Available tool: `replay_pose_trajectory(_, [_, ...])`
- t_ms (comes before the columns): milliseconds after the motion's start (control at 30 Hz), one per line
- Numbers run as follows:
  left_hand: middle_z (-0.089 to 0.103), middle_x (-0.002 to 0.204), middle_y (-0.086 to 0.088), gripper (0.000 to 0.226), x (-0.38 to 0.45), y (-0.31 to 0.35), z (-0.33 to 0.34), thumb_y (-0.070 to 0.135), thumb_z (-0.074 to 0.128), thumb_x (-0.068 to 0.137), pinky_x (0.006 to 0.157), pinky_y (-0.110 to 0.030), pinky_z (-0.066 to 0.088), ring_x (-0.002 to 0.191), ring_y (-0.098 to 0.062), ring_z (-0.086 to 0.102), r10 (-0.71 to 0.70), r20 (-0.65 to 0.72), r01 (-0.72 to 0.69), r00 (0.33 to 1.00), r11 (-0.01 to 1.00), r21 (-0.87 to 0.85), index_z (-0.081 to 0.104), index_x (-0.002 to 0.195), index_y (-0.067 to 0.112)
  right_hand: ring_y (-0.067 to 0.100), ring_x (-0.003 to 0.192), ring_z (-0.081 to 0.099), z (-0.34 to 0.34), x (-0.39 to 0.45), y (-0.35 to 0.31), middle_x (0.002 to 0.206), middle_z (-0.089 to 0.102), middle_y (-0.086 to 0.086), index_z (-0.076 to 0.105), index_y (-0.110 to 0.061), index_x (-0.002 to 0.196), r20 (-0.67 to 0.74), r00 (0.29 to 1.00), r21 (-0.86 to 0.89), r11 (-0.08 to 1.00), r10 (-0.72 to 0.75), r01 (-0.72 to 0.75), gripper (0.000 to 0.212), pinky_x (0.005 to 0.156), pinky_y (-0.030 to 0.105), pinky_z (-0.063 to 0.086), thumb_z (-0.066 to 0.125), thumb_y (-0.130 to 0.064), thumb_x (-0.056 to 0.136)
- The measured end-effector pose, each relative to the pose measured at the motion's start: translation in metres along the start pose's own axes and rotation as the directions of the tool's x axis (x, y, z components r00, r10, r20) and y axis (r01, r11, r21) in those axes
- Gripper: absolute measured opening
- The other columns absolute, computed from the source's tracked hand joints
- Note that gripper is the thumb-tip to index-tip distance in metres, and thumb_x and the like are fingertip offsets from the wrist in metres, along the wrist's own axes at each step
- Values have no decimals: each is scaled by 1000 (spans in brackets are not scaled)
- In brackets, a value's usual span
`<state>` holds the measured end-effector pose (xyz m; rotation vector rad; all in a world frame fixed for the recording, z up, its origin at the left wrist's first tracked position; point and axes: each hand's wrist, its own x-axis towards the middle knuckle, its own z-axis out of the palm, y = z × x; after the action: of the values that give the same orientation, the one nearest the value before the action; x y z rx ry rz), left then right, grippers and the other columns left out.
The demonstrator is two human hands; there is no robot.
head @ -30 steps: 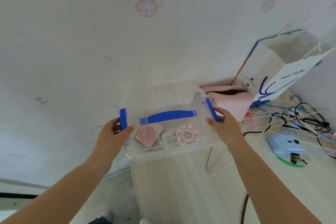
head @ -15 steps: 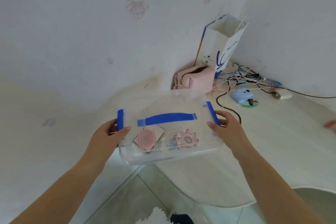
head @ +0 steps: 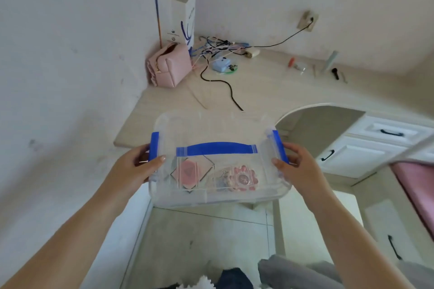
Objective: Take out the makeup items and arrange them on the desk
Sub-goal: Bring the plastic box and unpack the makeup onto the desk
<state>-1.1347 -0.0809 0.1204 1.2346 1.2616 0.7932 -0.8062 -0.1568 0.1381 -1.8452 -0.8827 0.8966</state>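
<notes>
a: why is the box (head: 218, 162) held up like that?

b: it is a see-through box with a lid on top. the left hand (head: 131, 169) grips the left end and the right hand (head: 298, 169) grips the right end, fingers curled round the blue clips (head: 154, 145). i think two hands keep it flat so nothing slides about inside.

a: where is it?

b: in the air, over the near edge of the desk (head: 258, 91), not resting on it yet.

a: what is inside?

b: a pink square thing (head: 189, 171) on the left, tilted like a diamond. a pink flower-shaped thing (head: 242, 178) on the right. something small and bluish sits between them, too blurry to tell. these look like the makeup items.

a: is the lid off?

b: no, it looks shut, with the blue handle (head: 216, 148) lying flat. so nothing is out yet.

a: what else holds things?

b: far on the desk, in the corner, a pink bag (head: 171, 68) with its top open, and a tall white paper bag (head: 178, 12) behind it. i cannot see inside them. tangled wires (head: 216, 49) lie just to their right.
</notes>
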Motion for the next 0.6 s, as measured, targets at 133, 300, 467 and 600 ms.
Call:
replay_pose_trajectory(133, [54, 94, -11, 29, -32, -15, 19, 17, 62, 88, 81, -39, 51, 85, -26, 53, -44, 97, 54, 994, 993, -104, 63, 117, 20, 19, 82, 65, -26, -59, 24, 98, 67, -1, 50, -26, 124, -45, 997, 22, 998, 64, -63, 48, 67, 30, 50, 71, -17, 82])
replay_pose_trajectory(300, [58, 90, -15, 26, -91, -37, 33, 15, 60, 88, 80, -40, 49, 83, -25, 55, -73, 62, 81, 995, 989, -125, 65, 113, 24, 19, 84, 67, -41, -124, 62, 98, 67, 0, 46, -25, 130, -27, 992, 5, 993, 121, -121, 56, 73, 35, 55, 72, -16, 81])
replay_pose_trajectory(467, [43, 71, -6, 13, -165, -63, 50, 29, 62, 86, 63, -30, 38, 67, -21, 38, -51, -145, 46, 988, 998, -41, 68, 87, 17, 18, 87, 66, -50, -198, 107, 100, 64, 1, 44, -26, 132, 9, 990, 0, 991, 137, -137, 59, 72, 34, 56, 71, -17, 81])
replay_pose_trajectory(600, [52, 70, -2, 13, -248, -88, 68, 33, 58, 90, 61, -27, 39, 63, -18, 46, -39, -261, 59, 965, 996, 70, 64, 80, 28, 12, 86, 65, -67, -270, 145, 98, 64, -5, 42, -25, 135, 64, 983, -61, 984, 173, -169, 62, 74, 32, 55, 71, -21, 81])
